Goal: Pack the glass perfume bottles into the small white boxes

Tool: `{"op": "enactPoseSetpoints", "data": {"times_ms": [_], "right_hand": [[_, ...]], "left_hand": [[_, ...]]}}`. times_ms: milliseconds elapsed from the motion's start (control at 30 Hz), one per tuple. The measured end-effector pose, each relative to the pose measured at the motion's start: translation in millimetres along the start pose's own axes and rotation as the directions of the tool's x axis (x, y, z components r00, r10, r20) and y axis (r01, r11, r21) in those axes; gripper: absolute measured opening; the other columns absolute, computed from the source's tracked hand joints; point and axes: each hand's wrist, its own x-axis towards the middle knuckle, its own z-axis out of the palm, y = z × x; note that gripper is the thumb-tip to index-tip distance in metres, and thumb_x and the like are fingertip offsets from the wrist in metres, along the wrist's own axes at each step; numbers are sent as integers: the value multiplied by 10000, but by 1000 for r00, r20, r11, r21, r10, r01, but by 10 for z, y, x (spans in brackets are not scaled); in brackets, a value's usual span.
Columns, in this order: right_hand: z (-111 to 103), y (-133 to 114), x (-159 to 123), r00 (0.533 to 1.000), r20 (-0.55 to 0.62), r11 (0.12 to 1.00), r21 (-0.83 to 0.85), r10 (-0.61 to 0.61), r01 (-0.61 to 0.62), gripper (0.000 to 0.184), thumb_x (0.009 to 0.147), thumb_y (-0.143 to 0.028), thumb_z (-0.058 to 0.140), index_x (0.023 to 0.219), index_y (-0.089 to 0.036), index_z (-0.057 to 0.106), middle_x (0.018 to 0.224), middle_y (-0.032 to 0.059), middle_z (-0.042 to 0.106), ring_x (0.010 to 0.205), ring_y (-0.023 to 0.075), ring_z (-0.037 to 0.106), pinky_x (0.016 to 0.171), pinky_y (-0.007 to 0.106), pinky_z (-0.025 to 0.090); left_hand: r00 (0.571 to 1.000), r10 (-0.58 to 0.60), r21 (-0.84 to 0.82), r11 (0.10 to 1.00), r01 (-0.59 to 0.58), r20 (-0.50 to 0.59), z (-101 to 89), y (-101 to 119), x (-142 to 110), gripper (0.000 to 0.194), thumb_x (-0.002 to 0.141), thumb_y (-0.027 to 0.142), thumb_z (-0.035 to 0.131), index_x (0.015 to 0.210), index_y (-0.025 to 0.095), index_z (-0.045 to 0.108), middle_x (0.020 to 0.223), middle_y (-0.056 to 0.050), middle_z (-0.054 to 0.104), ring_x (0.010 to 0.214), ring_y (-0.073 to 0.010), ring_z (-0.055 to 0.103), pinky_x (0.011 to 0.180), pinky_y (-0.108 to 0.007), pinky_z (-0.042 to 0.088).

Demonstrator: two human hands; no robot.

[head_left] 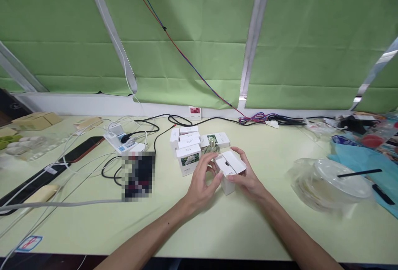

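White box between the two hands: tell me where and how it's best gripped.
Best grip the white box by its opposite side walls, below the raised top flap, left hand from the left, right hand from the right. The walls look flat; the flap sticks up and would probably bend.

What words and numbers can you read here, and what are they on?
"8", maybe: slanted red figure on the sticker on the table.
White box between the left hand and right hand: print too small to read.
Other white boxes: print too small.
Power strip: blue label, too blurred.
Blue packet, far right: pale marks, too blurred.
Dark box, far left: pale mark, unreadable.
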Motion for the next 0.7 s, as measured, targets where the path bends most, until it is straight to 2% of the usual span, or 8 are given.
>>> {"op": "enactPoseSetpoints", "data": {"times_ms": [233, 467, 567, 700], "right_hand": [[10, -4, 12, 998, -55, 998, 53, -16, 19, 795, 667, -397, 820, 1315, -325, 365, 1190, 64, 681, 1066, 298, 678, 952, 500, 531], [12, -16, 7, 995, -42, 992, -92, -88, 84, 732, 760, -461, 736, 1341, -332, 309, 1279, 69, 656, 1078, 290, 687, 966, 493, 543], [4, -9, 10, 990, -27, 985, -106, -142, 138, 700, 800, -442, 720, 1359, -336, 313, 1363, 77, 616, 1127, 285, 674, 1006, 486, 527], [8, -31, 8, 963, -48, 949, -187, -267, 253, 589, 827, -400, 717, 1337, -300, 439, 1421, 88, 577, 1235, 289, 609, 1051, 459, 498]], "left_hand": [[999, 42, 86, 995, -43, 14, 15, -40, -14, 320, 979, 312, 548, 1295, 260, 527, 1376, -128, 491, 1147, -243, 567, 909, -407, 537], [999, -7, 121, 993, 3, 32, 10, -4, -13, 314, 982, 320, 541, 1292, 272, 535, 1409, -130, 460, 1107, -234, 593, 874, -400, 556], [998, -43, 118, 992, 37, 53, 10, 1, -11, 325, 983, 337, 542, 1301, 271, 526, 1427, -133, 443, 1094, -229, 593, 859, -386, 554], [995, -66, 122, 991, 57, 75, 11, -11, -10, 353, 980, 352, 547, 1320, 265, 507, 1411, -130, 464, 1127, -238, 577, 895, -388, 535]]}}
